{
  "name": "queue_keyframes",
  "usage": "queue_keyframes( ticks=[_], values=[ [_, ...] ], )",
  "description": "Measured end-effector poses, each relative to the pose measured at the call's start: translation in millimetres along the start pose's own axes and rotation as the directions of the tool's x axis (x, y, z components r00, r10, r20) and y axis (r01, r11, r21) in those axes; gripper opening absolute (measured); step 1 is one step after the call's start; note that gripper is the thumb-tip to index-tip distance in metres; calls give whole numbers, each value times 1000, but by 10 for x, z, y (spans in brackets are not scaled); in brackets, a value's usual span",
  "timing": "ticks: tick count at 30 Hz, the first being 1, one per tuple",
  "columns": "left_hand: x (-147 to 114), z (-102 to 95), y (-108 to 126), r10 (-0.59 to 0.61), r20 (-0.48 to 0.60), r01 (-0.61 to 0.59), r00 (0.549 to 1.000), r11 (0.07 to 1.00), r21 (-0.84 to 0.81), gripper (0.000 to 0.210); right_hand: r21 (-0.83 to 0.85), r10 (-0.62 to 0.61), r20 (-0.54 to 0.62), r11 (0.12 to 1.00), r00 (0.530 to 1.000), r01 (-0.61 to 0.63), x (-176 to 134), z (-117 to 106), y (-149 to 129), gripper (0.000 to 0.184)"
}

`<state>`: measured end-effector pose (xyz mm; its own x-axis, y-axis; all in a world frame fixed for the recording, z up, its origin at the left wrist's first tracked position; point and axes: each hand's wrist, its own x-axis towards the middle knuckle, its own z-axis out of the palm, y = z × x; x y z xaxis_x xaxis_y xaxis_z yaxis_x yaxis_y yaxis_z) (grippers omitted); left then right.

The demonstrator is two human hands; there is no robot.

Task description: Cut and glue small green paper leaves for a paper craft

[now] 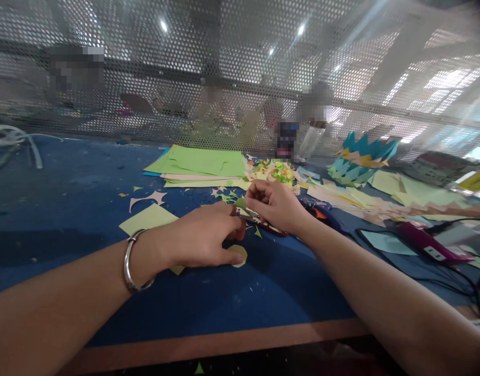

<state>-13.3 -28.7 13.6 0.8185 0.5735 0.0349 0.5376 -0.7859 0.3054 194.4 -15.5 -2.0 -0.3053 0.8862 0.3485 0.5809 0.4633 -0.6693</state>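
Observation:
My right hand (277, 206) is closed in a pinch on a small green paper piece (241, 202) at the middle of the table. Under that hand, partly covered, lies something with thin metal and a dark red end, perhaps scissors (277, 230). My left hand (202, 235), with a silver bangle on the wrist, rests palm down, its thumb apart from the bent fingers. The thumb tip lies on a pale yellow, roughly round paper piece (240, 256). A yellow paper sheet (149, 218) sticks out from beneath the left hand and wrist.
Green and pale paper sheets (208, 161) are stacked behind my hands, beside a heap of curled paper bits (277, 171). To the right are a blue-and-yellow paper crown (361, 156), a dark blue tool (328, 214), a purple power strip (433, 243) and cables. A perforated metal screen (240, 57) borders the table.

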Motion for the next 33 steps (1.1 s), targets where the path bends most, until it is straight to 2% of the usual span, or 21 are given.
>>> queue_keyframes(
  ticks=[4,8,10,12,14,16,18,20,23,27,30,33],
  values=[
    [-9,16,7,-7,24,7,1000,1000,-1,31,-32,-18,1,999,1000,18,-12,19,7,10],
    [-3,34,55,-12,92,17,996,998,-55,20,-50,-38,10,998,999,39,-17,33,14,10],
    [10,30,78,-18,112,31,994,993,-112,14,-48,-40,16,998,999,41,-15,35,25,10],
    [34,17,85,-3,84,23,996,969,-244,9,-39,-40,17,998,999,40,-10,32,41,7],
    [69,-3,64,4,-6,-7,1000,883,-470,13,-9,-45,28,999,999,45,-7,27,57,4],
    [113,-18,8,-67,-154,-60,986,714,-697,23,30,-29,67,999,997,27,-7,25,62,3],
    [161,-20,-84,-219,-282,-123,934,544,-830,32,59,19,141,998,990,-28,-11,29,51,3],
    [206,-4,-194,-335,-353,-176,874,458,-871,34,74,74,214,993,974,-91,-16,39,26,3],
    [252,39,-330,-440,-331,-155,835,388,-909,39,77,105,306,988,946,-134,-24,57,-17,3],
    [265,81,-380,-471,-282,-115,836,352,-929,40,-13,115,362,993,925,-118,-27,56,-54,8],
    [262,84,-369,-496,-235,-65,836,335,-940,42,-139,84,282,989,956,-46,-27,39,-56,14],
    [266,78,-368,-531,-186,-33,827,283,-958,44,-194,7,157,981,988,24,-35,26,-42,15]
  ],
)
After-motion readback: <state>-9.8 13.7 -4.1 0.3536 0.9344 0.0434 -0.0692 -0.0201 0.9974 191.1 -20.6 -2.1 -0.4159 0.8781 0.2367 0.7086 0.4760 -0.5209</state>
